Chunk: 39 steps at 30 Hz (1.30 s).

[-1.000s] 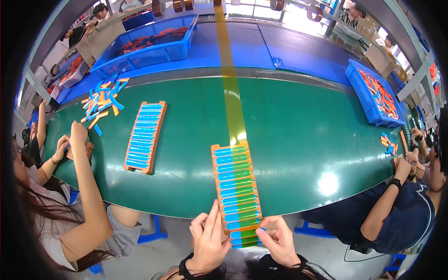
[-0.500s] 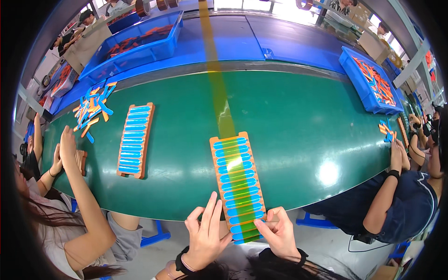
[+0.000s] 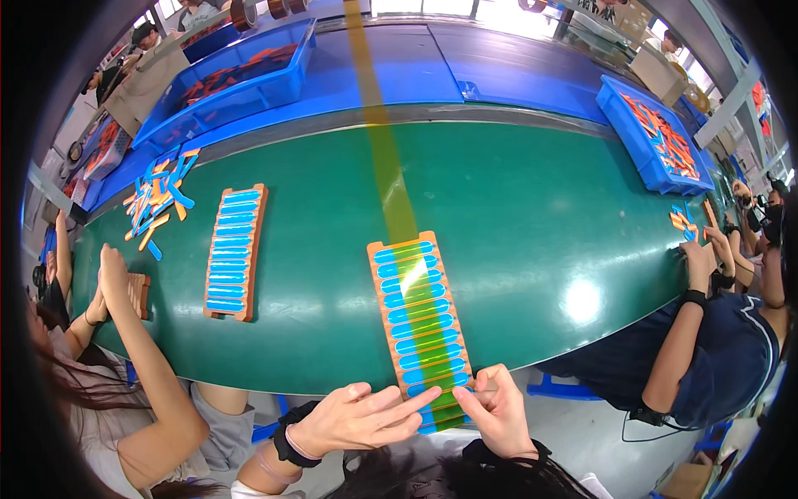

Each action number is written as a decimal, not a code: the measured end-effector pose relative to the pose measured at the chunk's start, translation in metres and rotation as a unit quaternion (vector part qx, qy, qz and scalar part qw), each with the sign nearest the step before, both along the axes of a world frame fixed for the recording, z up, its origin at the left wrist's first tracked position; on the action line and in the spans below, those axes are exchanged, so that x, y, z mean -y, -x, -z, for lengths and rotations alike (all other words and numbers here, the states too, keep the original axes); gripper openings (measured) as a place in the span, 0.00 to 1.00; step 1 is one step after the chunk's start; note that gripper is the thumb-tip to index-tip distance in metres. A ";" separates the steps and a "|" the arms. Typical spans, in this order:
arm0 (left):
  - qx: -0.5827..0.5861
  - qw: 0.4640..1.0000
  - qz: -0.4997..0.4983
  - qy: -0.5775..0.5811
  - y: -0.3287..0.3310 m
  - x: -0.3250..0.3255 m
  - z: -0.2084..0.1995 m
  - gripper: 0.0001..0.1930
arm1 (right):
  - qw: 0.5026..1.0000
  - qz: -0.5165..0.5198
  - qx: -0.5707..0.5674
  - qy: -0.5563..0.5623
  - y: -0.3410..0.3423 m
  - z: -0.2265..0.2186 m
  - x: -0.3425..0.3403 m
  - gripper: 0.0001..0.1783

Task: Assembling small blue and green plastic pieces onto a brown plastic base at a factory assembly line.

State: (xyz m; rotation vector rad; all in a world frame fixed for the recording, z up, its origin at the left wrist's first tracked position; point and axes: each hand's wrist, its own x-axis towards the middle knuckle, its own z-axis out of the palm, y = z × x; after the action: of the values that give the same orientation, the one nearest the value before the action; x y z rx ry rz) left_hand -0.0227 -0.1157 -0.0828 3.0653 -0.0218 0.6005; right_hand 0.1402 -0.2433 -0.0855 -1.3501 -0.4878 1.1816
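Note:
A brown slotted tray (image 3: 376,287) holds a row of blue rounded strips. A long band of clear yellow tape (image 3: 384,170) runs down over the strips from the far side. My left hand (image 3: 353,420) is open, its fingers stretched to the right, with the index fingertip touching the tape near the tray's near end. At the right near edge, my right hand (image 3: 503,420) closes on the tray, its thumb over the tape and the other fingers bent. What lies beneath those fingers is partly hidden.
A second filled tray (image 3: 258,249) lies left on the green table (image 3: 316,216). Beyond it is a pile of blue and orange strips (image 3: 154,195). Blue crates (image 3: 274,79) (image 3: 644,158) stand left and right at the back. Co-workers' arms (image 3: 137,324) (image 3: 682,349) flank me.
My left hand has turned and slid from beside the tray's left edge onto the tape at its near end. My right hand stays nearly in place. The view has shifted slightly.

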 end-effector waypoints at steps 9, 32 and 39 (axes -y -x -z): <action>0.011 0.998 0.003 0.062 -0.003 0.001 -0.001 0.04 | 0.968 0.034 0.246 -0.025 -0.031 -0.027 -0.005 0.12; 0.110 0.493 -0.171 0.846 -0.112 -0.175 -0.017 0.23 | 0.840 -0.305 0.445 0.057 -0.016 -0.078 -0.060 0.15; 0.184 0.711 -0.221 0.642 -0.116 -0.153 -0.005 0.12 | 0.832 -0.256 0.491 0.023 -0.026 -0.071 -0.097 0.17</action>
State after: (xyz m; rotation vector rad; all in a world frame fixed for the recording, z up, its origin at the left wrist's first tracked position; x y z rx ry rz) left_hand 0.0936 0.0372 -0.0783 1.5294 0.7756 0.7521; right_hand 0.1661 -0.1463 -0.0141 -1.8896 -1.6486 0.8059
